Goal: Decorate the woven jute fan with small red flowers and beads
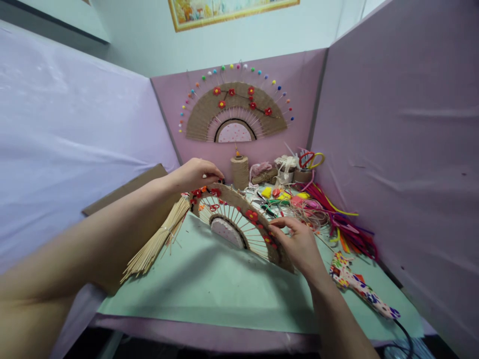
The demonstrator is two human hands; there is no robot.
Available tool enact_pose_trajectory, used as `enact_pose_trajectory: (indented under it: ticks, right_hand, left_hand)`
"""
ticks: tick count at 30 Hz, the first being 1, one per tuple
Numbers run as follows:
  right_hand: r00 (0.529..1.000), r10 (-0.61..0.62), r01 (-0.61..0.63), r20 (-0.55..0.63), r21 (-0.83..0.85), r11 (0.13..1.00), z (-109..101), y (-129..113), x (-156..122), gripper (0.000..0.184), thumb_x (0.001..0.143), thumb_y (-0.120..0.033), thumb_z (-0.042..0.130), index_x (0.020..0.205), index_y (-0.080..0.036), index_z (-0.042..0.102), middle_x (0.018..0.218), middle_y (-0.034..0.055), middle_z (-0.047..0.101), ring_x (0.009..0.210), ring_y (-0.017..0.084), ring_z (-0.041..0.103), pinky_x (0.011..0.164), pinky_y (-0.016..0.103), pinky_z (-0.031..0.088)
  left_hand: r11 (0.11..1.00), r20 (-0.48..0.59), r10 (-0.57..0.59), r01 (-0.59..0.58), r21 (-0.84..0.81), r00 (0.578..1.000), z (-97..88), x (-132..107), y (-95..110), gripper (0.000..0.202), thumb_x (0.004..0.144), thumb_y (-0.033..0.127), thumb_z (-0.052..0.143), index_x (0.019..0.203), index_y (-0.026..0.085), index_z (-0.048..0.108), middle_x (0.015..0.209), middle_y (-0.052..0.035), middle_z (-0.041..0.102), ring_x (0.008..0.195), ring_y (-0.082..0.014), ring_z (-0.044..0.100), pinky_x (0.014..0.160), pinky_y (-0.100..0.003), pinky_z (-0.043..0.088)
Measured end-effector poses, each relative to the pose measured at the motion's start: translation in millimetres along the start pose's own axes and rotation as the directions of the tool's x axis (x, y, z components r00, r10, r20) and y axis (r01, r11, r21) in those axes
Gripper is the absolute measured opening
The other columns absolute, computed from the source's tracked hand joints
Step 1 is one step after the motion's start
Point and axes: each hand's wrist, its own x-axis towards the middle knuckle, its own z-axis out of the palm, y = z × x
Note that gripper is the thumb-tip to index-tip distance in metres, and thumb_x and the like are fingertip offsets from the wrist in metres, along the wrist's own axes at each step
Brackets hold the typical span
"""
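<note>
A brown burlap fan (243, 209) with thin wooden ribs, red flowers and a pale half-round base is held tilted above the green table cover. My right hand (297, 244) pinches its upper right edge between thumb and fingers. At the fan's upper left edge, my left hand (198, 173) has its fingers closed together near the rim; what lies between the fingertips is too small to make out. Below the left forearm, a tied bundle of thin sticks (157, 242) lies beside the fan.
A larger fan with coloured pompoms (234, 99) hangs on the pink back panel. Behind my hands stand a twine spool (239, 172) and a cup with scissors (309, 167). Pipe cleaners (348, 227) pile up at right, near a patterned glue gun (362, 286). Brown cardboard (125, 189) leans left.
</note>
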Motion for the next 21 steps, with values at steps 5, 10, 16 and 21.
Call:
enact_pose_trajectory:
  ticks: [5, 10, 16, 21]
  right_hand:
    - [1.0, -0.016, 0.016, -0.01, 0.009, 1.0, 0.5, 0.7, -0.2, 0.021, 0.075, -0.043, 0.063, 0.077, -0.025, 0.073, 0.086, 0.0047, 0.076, 0.09, 0.027, 0.066, 0.08, 0.039, 0.043]
    - [1.0, -0.025, 0.025, -0.01, 0.012, 1.0, 1.3, 2.3, -0.2, 0.022, 0.075, -0.044, 0.062, 0.077, -0.025, 0.072, 0.087, 0.0047, 0.076, 0.091, 0.027, 0.066, 0.081, 0.039, 0.043]
    - [1.0, -0.018, 0.018, -0.003, 0.036, 0.999, 1.0, 2.7, -0.1, 0.02, 0.074, -0.042, 0.063, 0.076, -0.025, 0.072, 0.087, 0.0054, 0.076, 0.091, 0.027, 0.066, 0.082, 0.039, 0.044]
    - [1.0, -0.015, 0.015, -0.004, 0.035, 0.999, 2.0, 3.5, -0.5, 0.02, 0.074, -0.042, 0.063, 0.077, -0.024, 0.072, 0.088, 0.0052, 0.075, 0.092, 0.027, 0.066, 0.083, 0.039, 0.045]
  left_hand:
    - [1.0, -0.025, 0.012, -0.012, -0.004, 1.0, 1.5, 0.3, 0.0, 0.023, 0.085, 0.031, 0.057, 0.09, 0.018, 0.076, 0.085, -0.0043, 0.077, 0.073, -0.0119, 0.068, 0.07, -0.018, 0.047]
    - [1.0, -0.026, -0.003, 0.003, -0.006, 1.0, 1.0, 0.8, 2.6, 0.023, 0.085, 0.033, 0.058, 0.087, 0.019, 0.075, 0.082, -0.0033, 0.076, 0.071, -0.0113, 0.067, 0.069, -0.018, 0.047]
    - [1.0, -0.03, -0.015, 0.016, 0.004, 0.999, -0.7, 2.0, 4.7, 0.023, 0.084, 0.033, 0.057, 0.084, 0.018, 0.074, 0.079, -0.0021, 0.075, 0.069, -0.0108, 0.065, 0.067, -0.018, 0.046]
    - [1.0, -0.041, -0.027, 0.027, 0.005, 0.999, -0.5, 2.1, 1.2, 0.022, 0.083, 0.033, 0.058, 0.083, 0.018, 0.074, 0.077, -0.0012, 0.075, 0.066, -0.0099, 0.064, 0.065, -0.017, 0.045]
